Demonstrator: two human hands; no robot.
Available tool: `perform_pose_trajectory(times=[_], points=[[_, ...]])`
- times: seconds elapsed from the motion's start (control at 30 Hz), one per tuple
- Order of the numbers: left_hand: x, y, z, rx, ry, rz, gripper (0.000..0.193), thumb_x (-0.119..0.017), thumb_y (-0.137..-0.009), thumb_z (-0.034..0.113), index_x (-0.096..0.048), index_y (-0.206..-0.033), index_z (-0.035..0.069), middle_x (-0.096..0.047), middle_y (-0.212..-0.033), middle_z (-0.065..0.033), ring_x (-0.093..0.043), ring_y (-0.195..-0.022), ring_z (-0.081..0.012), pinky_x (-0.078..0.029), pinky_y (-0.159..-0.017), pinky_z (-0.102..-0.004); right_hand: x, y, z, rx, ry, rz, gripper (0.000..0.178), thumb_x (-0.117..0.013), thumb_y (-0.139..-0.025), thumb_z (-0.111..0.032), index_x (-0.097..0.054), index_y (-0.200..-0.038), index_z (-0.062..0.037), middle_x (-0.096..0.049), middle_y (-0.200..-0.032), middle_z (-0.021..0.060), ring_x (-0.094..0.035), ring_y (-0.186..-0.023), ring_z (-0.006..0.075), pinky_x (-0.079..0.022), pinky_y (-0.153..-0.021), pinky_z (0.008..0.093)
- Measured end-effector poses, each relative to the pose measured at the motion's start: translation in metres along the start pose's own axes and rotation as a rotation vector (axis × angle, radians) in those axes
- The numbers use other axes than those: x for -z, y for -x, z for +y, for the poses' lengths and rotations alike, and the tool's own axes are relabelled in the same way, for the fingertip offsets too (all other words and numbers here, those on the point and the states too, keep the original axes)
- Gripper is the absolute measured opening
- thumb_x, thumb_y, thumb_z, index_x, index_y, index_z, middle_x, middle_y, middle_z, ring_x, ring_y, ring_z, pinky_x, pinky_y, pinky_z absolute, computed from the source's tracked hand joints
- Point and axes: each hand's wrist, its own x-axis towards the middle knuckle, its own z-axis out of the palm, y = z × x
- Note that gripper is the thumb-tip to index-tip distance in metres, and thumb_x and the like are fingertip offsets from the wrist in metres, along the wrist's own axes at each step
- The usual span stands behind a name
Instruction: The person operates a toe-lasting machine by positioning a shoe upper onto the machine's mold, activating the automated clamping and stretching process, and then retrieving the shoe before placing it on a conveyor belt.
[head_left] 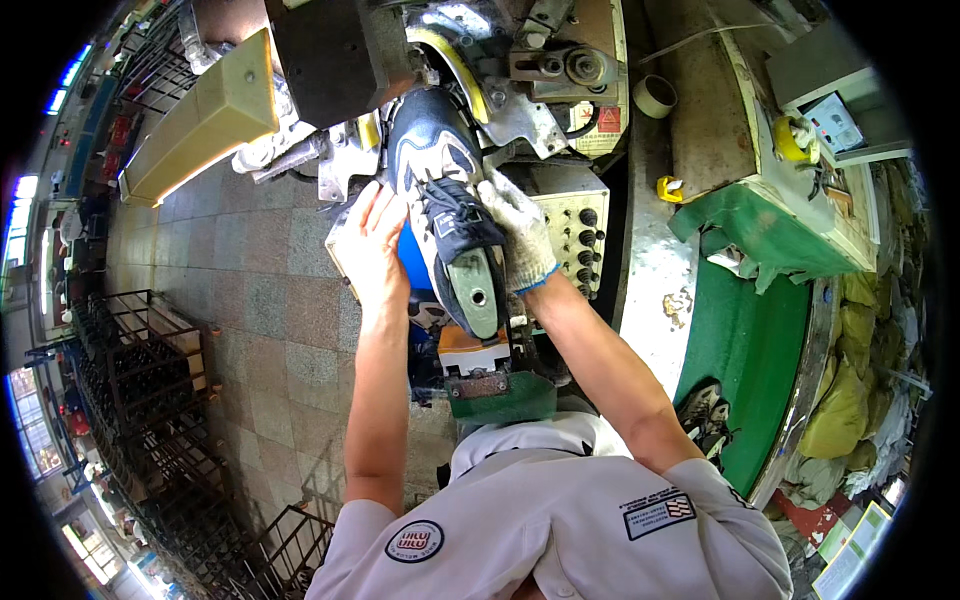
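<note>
A navy and off-white sneaker [433, 165] with dark laces sits in front of me on a grey-green shoe last [478, 295] with a round hole in its top. The sneaker's toe points away from me, between the metal plates of a machine [500, 110]. On its left side is my bare left hand [376, 235], fingers stretched out and close along the upper. My right hand [520, 228], in a whitish knit glove with a blue cuff edge, grips the sneaker's right side; some of its fingers are hidden. Below the heel stands an orange-topped support block [472, 352].
A control box with dark knobs [580, 235] stands right of the machine. A cream machine cover [205, 120] juts out at upper left. Farther right are a tape roll [655, 97] and a green-surfaced conveyor [745, 330] with shoes [706, 415]. Dark metal racks [150, 350] stand left on the tiled floor.
</note>
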Motion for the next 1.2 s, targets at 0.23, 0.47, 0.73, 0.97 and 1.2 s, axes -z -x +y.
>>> perform_pose_trajectory(times=[0.23,0.47,0.73,0.97,1.2], points=[[0.004,0.018,-0.059,0.459,0.125,0.052,0.045,-0.052,-0.103,0.043,-0.068,-0.112,0.002,-0.071,-0.095,-0.0052,-0.067,-0.082,-0.0166,-0.054,-0.075,-0.034,0.011,-0.011,0.023,0.018,0.106,0.159,0.035,-0.067,-0.097,-0.02,-0.067,-0.122,0.0033,-0.072,-0.111,0.008,-0.066,-0.097,0.0149,-0.052,-0.087,0.028],[0.027,0.004,-0.067,0.265,-0.259,-0.068,0.049,-0.048,-0.106,0.042,-0.068,-0.095,-0.001,-0.062,-0.079,0.0003,-0.052,-0.072,-0.0096,-0.043,-0.066,-0.0279,0.007,-0.008,0.036,0.056,0.044,0.158,0.035,-0.065,-0.099,-0.022,-0.066,-0.125,0.0024,-0.071,-0.114,0.008,-0.067,-0.097,0.0148,-0.054,-0.086,0.0287],[0.053,-0.014,-0.079,0.119,-0.447,-0.149,0.042,-0.048,-0.105,0.03,-0.061,-0.09,-0.007,-0.058,-0.075,-0.0048,-0.047,-0.07,-0.0119,-0.042,-0.065,-0.0318,0.009,-0.011,0.057,0.099,-0.046,0.194,0.033,-0.063,-0.101,-0.023,-0.067,-0.122,0.0018,-0.072,-0.113,0.0074,-0.067,-0.097,0.0141,-0.054,-0.084,0.0282],[0.041,-0.01,-0.064,0.141,-0.434,-0.133,0.037,-0.051,-0.104,0.026,-0.061,-0.086,-0.005,-0.058,-0.077,-0.0022,-0.047,-0.073,-0.0103,-0.042,-0.067,-0.0308,0.016,-0.014,0.068,0.058,-0.037,0.167,0.035,-0.06,-0.103,-0.032,-0.071,-0.113,0.0002,-0.073,-0.104,0.0051,-0.066,-0.09,0.0117,-0.053,-0.081,0.0274],[0.035,-0.005,-0.083,0.027,-0.262,-0.138,0.037,-0.053,-0.103,0.025,-0.064,-0.086,-0.006,-0.059,-0.075,-0.0013,-0.046,-0.07,-0.0093,-0.041,-0.063,-0.0309,0.025,-0.018,0.059,0.254,0.462,0.184,0.032,-0.063,-0.1,-0.032,-0.075,-0.096,-0.002,-0.071,-0.085,-0.0004,-0.062,-0.072,0.0066,-0.049,-0.064,0.0243]])
